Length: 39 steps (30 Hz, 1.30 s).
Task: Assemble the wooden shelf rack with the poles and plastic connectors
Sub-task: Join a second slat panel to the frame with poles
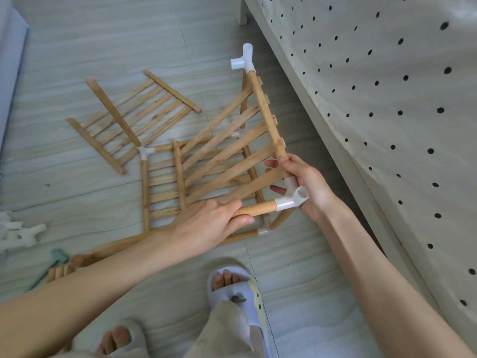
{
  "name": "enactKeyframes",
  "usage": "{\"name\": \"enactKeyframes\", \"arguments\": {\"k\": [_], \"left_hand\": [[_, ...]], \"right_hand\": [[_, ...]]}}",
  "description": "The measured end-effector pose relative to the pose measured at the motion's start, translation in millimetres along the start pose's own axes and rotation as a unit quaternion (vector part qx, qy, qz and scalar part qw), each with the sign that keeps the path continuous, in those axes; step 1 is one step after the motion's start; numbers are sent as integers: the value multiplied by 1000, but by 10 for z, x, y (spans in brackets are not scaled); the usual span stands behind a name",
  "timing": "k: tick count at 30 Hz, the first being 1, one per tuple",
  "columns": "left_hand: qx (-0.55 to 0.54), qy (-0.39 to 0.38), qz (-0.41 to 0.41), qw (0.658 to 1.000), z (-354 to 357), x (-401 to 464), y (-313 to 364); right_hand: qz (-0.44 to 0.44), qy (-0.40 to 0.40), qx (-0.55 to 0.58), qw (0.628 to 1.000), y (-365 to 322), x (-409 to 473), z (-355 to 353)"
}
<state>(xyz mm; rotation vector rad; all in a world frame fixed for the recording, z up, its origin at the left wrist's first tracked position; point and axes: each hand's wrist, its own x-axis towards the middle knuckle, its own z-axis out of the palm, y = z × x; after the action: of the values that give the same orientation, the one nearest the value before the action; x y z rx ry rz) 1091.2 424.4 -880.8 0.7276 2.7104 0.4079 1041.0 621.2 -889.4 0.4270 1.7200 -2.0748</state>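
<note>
The half-built wooden rack (206,177) is sitting on the floor (77,47), pale slatted panels joined by white connectors, one slatted shelf (232,151) tilting up from it. A loose panel (129,117) is lying beside it. The left hand (206,226) is curling tight around a short pole (254,210); the right hand (307,187) is clamping the white connector (291,200) at the pole's end.

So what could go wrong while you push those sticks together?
The left hand grips a pole going into the white connector that the right hand holds; pushed crooked, it might jam or pop out. The raised slatted shelf leans, so it could twist. A loose shelf panel on the floor could get stepped on.
</note>
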Motion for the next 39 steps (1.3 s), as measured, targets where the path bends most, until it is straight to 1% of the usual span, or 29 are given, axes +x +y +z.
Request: {"name": "enactKeyframes", "arguments": {"k": [3,6,10,12,15,17,19,21,24,27,29,31,34,36,39], "left_hand": [[-41,-11,14,999,-25,60,-25],[-73,-24,15,997,-33,68,-31],[-43,-22,22,999,-60,33,-41],[-35,-42,25,998,-117,28,-48],[-36,-116,9,993,-253,-3,-103],[-39,-135,-15,990,-361,-99,-170],[-49,-133,-40,989,-453,-260,-242],[-63,-129,-64,988,-520,-463,-293],[-90,-97,-87,987,-582,-773,-350],[-130,-47,-108,985,-631,-1076,-401],[-152,0,-119,981,-646,-1279,-459],[-167,71,-131,975,-634,-1491,-554],[-201,161,-158,953,-522,-1823,-742],[-231,186,-189,936,-393,-2000,-863],[-280,180,-221,917,-176,-2113,-977]], "right_hand": [[-1,9,28,1000,6,38,-22],[-2,8,34,999,15,33,-37],[-3,17,53,998,-11,-5,41],[9,31,29,999,-64,-54,65],[26,96,-67,993,-125,-175,49],[-2,148,-152,977,-166,-296,57],[-41,150,-248,956,-202,-429,120],[-53,122,-366,921,-230,-561,247],[-50,100,-517,849,-258,-740,522],[-45,88,-596,797,-253,-861,832],[-66,58,-617,782,-233,-935,1028],[-81,-7,-624,777,-214,-984,1210],[-91,-110,-626,767,-171,-988,1482],[-108,-136,-633,754,-129,-923,1642],[-96,-159,-659,729,-83,-764,1831]]}}
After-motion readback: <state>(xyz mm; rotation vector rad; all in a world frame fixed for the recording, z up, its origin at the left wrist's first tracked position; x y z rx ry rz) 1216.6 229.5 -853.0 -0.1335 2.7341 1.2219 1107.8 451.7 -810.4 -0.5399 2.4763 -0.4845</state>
